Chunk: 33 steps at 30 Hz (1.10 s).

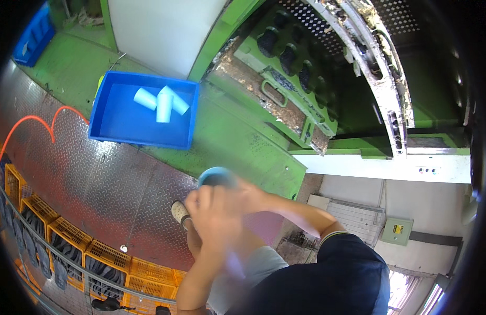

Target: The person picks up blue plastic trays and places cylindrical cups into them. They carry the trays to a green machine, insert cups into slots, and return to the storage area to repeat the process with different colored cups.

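A light blue hollow cylinder (pixel 215 174) is held up in front of me, its round open end facing up and its inside dark. Wrapped over its near side are the fingers of my left hand (pixel 215 210), closed and blurred by motion. My right hand (pixel 249 196) closes on the cylinder's right side, partly hidden behind the left. Farther off to the left, a blue tray (pixel 122 134) holds three light blue cylinders (pixel 164 107) lying together, some overlapping. Neither hand touches the tray.
The tray rests on a green machine ledge (pixel 227 142). At right stands a green machine with a holed plate (pixel 306 79) and a curved metal frame (pixel 377 68). Orange crates (pixel 69 233) of dark pieces line a rail at lower left. An orange hose (pixel 30 118) crosses the metal-plate floor.
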Each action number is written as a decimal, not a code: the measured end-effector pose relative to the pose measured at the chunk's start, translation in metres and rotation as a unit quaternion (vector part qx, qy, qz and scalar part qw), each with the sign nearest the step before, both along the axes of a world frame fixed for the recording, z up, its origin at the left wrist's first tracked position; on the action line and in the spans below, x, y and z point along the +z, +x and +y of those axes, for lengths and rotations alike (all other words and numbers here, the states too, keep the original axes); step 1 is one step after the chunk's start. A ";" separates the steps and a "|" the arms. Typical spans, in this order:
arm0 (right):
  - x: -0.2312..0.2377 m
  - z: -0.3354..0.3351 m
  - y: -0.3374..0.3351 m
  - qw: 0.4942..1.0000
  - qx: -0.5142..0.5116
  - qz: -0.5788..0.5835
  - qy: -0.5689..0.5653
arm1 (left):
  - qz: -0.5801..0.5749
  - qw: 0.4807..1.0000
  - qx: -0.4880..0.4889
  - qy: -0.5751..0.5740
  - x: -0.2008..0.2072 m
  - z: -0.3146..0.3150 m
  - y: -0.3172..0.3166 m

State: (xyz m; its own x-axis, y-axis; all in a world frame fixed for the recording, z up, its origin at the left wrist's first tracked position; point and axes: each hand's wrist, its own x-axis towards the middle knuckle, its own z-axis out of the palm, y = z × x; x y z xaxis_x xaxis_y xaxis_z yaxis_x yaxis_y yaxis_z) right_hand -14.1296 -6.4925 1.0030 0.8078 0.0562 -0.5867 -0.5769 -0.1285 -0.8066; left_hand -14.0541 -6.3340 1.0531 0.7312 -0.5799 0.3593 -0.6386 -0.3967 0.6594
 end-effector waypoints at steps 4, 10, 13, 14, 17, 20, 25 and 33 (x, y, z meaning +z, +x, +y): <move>0.007 -0.072 -0.007 0.954 -0.133 -0.150 -0.224 | -0.029 0.998 0.001 -0.060 0.006 -0.047 -0.009; 0.030 -0.298 0.030 0.775 -0.309 -0.294 -0.466 | 0.131 0.990 0.049 -0.022 -0.061 -0.055 -0.012; 0.034 -0.416 0.044 0.665 -0.295 -0.136 -0.672 | 0.200 0.971 0.127 0.032 -0.112 -0.034 -0.021; 0.028 -0.449 0.051 0.638 -0.270 -0.148 -0.706 | 0.203 0.966 0.150 0.052 -0.128 -0.025 -0.024; 0.008 -0.532 0.055 0.634 -0.253 -0.036 -0.730 | 0.231 0.945 0.198 0.118 -0.158 0.003 -0.040; -0.010 -0.587 0.054 0.608 -0.188 -0.029 -0.771 | 0.261 0.924 0.238 0.148 -0.171 0.022 -0.057; -0.017 -0.631 0.068 0.624 -0.144 -0.071 -0.765 | 0.286 0.904 0.262 0.178 -0.178 0.023 -0.075; -0.010 -0.638 0.084 0.514 -0.084 0.005 -0.854 | 0.312 0.901 0.245 0.174 -0.180 -0.004 -0.084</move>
State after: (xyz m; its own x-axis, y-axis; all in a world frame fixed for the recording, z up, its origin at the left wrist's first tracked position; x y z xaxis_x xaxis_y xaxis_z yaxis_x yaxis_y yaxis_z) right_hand -14.0453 -7.1304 0.9932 0.7136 -0.6173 0.3313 -0.6986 -0.5915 0.4027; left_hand -14.1386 -6.3378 0.8731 0.9264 -0.1314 -0.3529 0.1216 -0.7825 0.6106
